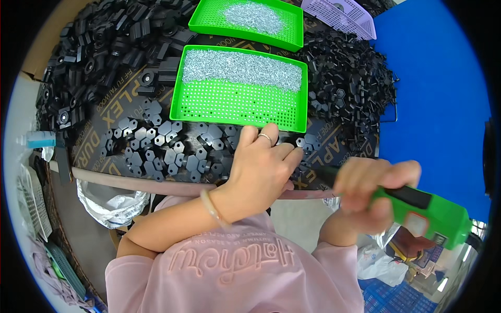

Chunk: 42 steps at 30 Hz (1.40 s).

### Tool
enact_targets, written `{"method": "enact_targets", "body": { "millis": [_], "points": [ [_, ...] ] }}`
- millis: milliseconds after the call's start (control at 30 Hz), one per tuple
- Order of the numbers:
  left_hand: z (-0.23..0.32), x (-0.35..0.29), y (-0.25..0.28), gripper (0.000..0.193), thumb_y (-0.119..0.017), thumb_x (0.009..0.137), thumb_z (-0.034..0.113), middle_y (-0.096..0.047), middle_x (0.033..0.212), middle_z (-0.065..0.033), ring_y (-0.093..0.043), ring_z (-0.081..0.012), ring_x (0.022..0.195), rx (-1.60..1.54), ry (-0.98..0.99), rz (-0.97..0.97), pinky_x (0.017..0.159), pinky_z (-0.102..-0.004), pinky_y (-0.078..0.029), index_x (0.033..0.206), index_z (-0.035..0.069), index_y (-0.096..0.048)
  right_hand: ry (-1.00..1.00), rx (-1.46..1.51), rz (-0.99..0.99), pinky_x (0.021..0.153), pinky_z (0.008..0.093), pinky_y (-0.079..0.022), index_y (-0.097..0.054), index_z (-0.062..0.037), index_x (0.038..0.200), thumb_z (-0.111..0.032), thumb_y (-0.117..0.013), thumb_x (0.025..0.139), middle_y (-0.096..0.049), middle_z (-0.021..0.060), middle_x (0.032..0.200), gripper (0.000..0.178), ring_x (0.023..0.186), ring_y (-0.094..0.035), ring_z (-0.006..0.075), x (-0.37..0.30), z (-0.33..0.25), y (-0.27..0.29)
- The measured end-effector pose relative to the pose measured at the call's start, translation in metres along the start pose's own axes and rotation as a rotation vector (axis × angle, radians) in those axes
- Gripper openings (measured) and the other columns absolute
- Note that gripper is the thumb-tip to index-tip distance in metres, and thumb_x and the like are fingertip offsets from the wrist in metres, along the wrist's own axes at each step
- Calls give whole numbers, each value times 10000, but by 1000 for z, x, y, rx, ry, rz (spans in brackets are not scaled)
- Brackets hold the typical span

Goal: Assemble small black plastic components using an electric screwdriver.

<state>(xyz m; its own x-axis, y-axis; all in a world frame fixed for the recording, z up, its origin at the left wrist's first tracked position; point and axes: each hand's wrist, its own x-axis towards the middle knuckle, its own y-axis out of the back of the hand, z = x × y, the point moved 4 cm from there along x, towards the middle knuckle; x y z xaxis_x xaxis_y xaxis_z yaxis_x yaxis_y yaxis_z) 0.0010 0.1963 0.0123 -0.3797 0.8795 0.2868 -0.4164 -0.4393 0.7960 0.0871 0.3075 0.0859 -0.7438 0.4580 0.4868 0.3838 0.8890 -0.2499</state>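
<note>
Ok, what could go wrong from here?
The driver in the right hand points toward the left hand; a slip might jab it.
The nearer tray sits right by that hand; a bump could scatter its silver bits.
Loose black plates lie near the table edge; a forearm might sweep some off.

On the table [88, 159], screws [242, 67] lie across the far part of the near tray [229, 101]; just behind stands the far tray [209, 16]. Left of both spreads a heap of parts [109, 47]; right, another pile [347, 78], a basket [347, 15] at its far end. Small plates [172, 152] lie nearer than the trays, left of the left hand [263, 168]. The right hand [362, 188] holds a power screwdriver [443, 219] near right.
</note>
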Motion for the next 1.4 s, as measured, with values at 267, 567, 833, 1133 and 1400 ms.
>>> {"method": "enact_targets", "body": {
  "millis": [267,567,833,1133,1400],
  "points": [
    [-33,-11,38,436,-840,517,277,-562,846,-17,-482,-247,834,132,181,49,730,-372,-339,884,101,-682,145,-120,107,504,315,-458,-395,-11,1212,-271,-645,909,-485,24,598,471,461,-463,135,25,23,15],
    [-25,-6,17,290,-775,600,211,-566,822,-5,-486,-225,819,166,140,55,710,-383,-325,861,111,-697,58,-200,102,533,302,-487,-427,12,1101,-36,-565,874,-509,63,592,270,466,-493,142,45,72,3],
    [-29,-7,11,304,-759,639,174,-666,787,34,-497,-184,739,168,116,98,701,-368,-316,928,109,-695,9,-210,109,523,326,-459,-399,-27,1073,-93,-543,891,-458,50,570,241,449,-436,141,43,93,6],
    [-32,-11,18,501,-800,597,252,-650,807,31,-475,-191,776,85,182,43,717,-378,-292,1058,96,-684,5,-173,72,508,326,-450,-406,-45,1057,-159,-601,899,-450,40,555,275,447,-429,139,41,99,4],
    [-32,-10,18,451,-806,597,225,-672,853,-2,-488,-217,815,55,223,24,741,-387,-307,1008,76,-693,39,-244,80,504,331,-448,-418,-43,1075,-222,-584,922,-450,37,563,287,454,-434,152,42,85,-2]
  ]
}}
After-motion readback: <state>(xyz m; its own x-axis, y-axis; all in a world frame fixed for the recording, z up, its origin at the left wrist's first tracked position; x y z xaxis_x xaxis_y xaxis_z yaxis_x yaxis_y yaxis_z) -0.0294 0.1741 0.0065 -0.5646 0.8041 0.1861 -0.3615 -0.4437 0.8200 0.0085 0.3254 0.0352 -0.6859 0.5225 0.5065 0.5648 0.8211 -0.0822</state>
